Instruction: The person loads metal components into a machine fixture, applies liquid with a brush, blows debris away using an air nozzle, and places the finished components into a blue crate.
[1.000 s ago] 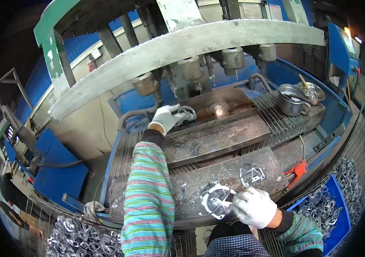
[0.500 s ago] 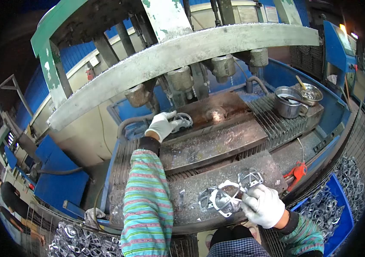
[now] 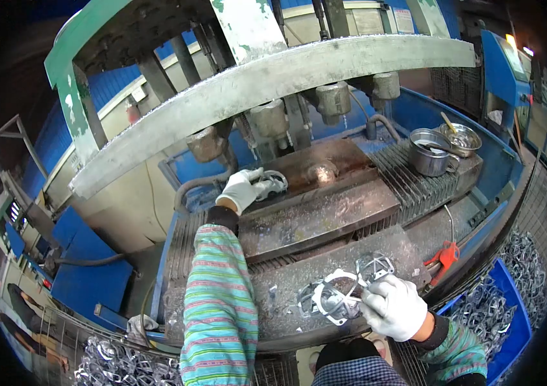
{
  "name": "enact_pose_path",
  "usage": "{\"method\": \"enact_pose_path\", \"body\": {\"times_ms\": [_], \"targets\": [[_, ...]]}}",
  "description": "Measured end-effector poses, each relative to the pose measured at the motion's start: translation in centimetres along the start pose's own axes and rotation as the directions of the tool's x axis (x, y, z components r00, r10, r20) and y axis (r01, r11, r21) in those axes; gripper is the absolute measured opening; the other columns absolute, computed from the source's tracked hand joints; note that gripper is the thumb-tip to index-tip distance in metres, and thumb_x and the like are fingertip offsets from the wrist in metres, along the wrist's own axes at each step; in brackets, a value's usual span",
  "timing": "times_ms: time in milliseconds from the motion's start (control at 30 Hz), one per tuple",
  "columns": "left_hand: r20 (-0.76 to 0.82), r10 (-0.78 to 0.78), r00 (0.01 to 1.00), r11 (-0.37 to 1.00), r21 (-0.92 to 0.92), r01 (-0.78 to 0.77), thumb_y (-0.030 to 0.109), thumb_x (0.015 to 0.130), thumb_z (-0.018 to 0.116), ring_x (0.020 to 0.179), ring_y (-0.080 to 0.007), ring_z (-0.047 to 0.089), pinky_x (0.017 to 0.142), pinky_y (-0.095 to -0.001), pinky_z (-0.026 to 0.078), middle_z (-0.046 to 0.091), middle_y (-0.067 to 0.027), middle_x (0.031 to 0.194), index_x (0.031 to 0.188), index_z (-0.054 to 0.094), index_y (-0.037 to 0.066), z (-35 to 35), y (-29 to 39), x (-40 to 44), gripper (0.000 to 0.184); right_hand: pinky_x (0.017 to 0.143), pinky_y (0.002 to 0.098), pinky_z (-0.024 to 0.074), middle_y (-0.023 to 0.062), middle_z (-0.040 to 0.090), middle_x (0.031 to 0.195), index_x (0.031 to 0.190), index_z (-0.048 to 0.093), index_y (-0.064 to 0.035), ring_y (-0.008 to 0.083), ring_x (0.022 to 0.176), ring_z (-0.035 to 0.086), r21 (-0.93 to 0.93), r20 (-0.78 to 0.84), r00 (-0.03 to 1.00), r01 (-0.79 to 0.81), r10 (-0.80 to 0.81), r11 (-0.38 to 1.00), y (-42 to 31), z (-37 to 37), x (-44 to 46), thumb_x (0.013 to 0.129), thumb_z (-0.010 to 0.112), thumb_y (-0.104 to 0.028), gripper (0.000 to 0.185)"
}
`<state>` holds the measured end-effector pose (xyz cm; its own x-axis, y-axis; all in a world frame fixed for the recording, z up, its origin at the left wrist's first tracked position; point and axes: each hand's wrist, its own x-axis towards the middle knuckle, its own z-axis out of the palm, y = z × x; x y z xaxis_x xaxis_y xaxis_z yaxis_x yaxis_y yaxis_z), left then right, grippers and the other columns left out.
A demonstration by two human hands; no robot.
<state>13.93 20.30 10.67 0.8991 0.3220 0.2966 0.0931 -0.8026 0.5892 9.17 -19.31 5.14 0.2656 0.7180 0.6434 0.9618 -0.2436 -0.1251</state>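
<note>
Relation that mattered: each of the two hands had its own metal part, on two levels. The upper metal part sat on the raised steel block, farther from the person, touching the left hand and just to its right. The left hand was nearer to it by far; the right hand was well apart, lower, to the right and closer to the body. The upper part looked roundish; a long axis was hard to tell at this slant.

State of hands: left gloved, fairly narrow, thumb and fingers at the part's left edge; whether it gripped firmly or only rested there, cannot tell. Right gloved, closed, pinching the right side of the lower metal part, a pale ring with spokes. That ring lay left of the right hand, over the near edge of the table, tilted, no clear long axis; whether it touched the table, cannot tell.

Around the right hand: a small openwork part just beyond the fingers, and a darker part left of the ring, partly overlapped in view. A red air gun hung off the table's right end; a blue bin with many parts stood to the right, below table level.
</note>
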Motion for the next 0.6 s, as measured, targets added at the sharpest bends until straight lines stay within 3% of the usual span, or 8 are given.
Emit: {"method": "enact_pose_path", "body": {"times_ms": [100,167,267,300,367,467,533,600], "targets": [[-0.021,-0.011,1.000,0.986,-0.168,0.007,0.013,0.079,0.066,0.068,-0.0101,0.053,0.060,-0.0243,0.044,0.061,-0.0034,0.081,0.106,0.059,-0.002,0.2,0.0,-0.2,0.032,0.056,0.0311,0.0436,-0.0026,0.055,0.074,0.078,0.059,-0.0133,0.0169,0.070,0.054,-0.013,-0.004,1.000,-0.003,0.003,1.000,-0.3,-0.5,0.0,0.065,0.067,-0.023,0.018],[-0.038,0.085,0.996,0.995,0.048,-0.083,0.015,0.078,0.067,0.066,-0.0104,0.053,0.060,-0.0251,0.044,0.061,-0.0042,0.078,0.105,0.060,-0.001,0.2,0.2,-0.3,0.032,0.057,0.0311,0.0435,-0.0026,0.055,0.075,0.079,0.059,-0.0132,0.0166,0.070,0.054,-0.020,0.005,1.000,-0.012,0.012,1.000,0.1,-0.5,-0.2,0.065,0.067,-0.023,0.019],[-0.039,0.027,0.999,0.996,0.081,-0.024,0.017,0.078,0.068,0.067,-0.0111,0.054,0.061,-0.0256,0.044,0.061,-0.0059,0.077,0.104,0.060,0.000,0.4,0.3,-0.2,0.032,0.059,0.0309,0.0420,-0.0026,0.056,0.076,0.081,0.059,-0.0136,0.0163,0.071,0.054,-0.030,0.015,1.000,-0.026,0.026,0.999,0.4,-0.3,-0.3,0.065,0.067,-0.023,0.020],[-0.079,0.109,0.991,0.988,0.117,-0.099,0.020,0.078,0.067,0.070,-0.0137,0.056,0.064,-0.0262,0.045,0.062,-0.0080,0.080,0.106,0.060,0.003,0.7,-0.5,-0.1,0.034,0.058,0.0312,0.0413,-0.0026,0.056,0.077,0.081,0.060,-0.0135,0.0167,0.071,0.054,-0.055,-0.002,1.000,-0.023,0.022,0.998,0.3,-0.4,-0.1,0.065,0.067,-0.023,0.020],[-0.062,0.065,0.996,0.991,0.123,-0.057,0.022,0.078,0.067,0.074,-0.0169,0.058,0.067,-0.0272,0.045,0.062,-0.0093,0.084,0.108,0.060,0.005,0.8,-1.1,0.3,0.035,0.057,0.0319,0.0394,-0.0015,0.055,0.078,0.082,0.060,-0.0125,0.0184,0.072,0.054,-0.076,-0.055,0.998,-0.017,0.013,0.997,0.3,-0.5,0.2,0.066,0.067,-0.022,0.020],[-0.087,0.055,0.995,0.987,0.156,-0.041,0.032,0.079,0.065,0.086,-0.0256,0.060,0.074,-0.0308,0.045,0.062,-0.0128,0.094,0.113,0.059,0.010,0.8,-0.9,0.0,0.041,0.053,0.0332,0.0429,0.0034,0.055,0.073,0.078,0.059,-0.0089,0.0214,0.067,0.054,0.105,-0.142,0.990,-0.009,0.024,0.994,1.4,-0.2,1.3,0.065,0.068,-0.013,0.016],[-0.143,0.139,0.980,0.923,0.377,-0.076,0.037,0.078,0.063,0.091,-0.0283,0.059,0.077,-0.0332,0.045,0.061,-0.0141,0.099,0.113,0.059,0.013,0.8,-0.2,-1.1,0.043,0.052,0.0337,0.0433,0.0049,0.054,0.070,0.073,0.058,-0.0082,0.0228,0.065,0.053,0.083,-0.198,0.980,-0.003,0.019,0.997,1.8,-0.3,1.9,0.066,0.066,-0.011,0.011],[-0.139,0.118,0.983,0.886,0.463,-0.041,0.040,0.078,0.062,0.091,-0.0287,0.059,0.077,-0.0340,0.046,0.061,-0.0129,0.100,0.112,0.060,0.013,0.7,0.3,-1.2,0.043,0.052,0.0337,0.0426,0.0050,0.052,0.069,0.071,0.057,-0.0084,0.0229,0.065,0.052,0.041,-0.214,0.977,-0.011,0.019,0.999,2.3,-0.3,2.2,0.066,0.065,-0.012,0.010]]}}
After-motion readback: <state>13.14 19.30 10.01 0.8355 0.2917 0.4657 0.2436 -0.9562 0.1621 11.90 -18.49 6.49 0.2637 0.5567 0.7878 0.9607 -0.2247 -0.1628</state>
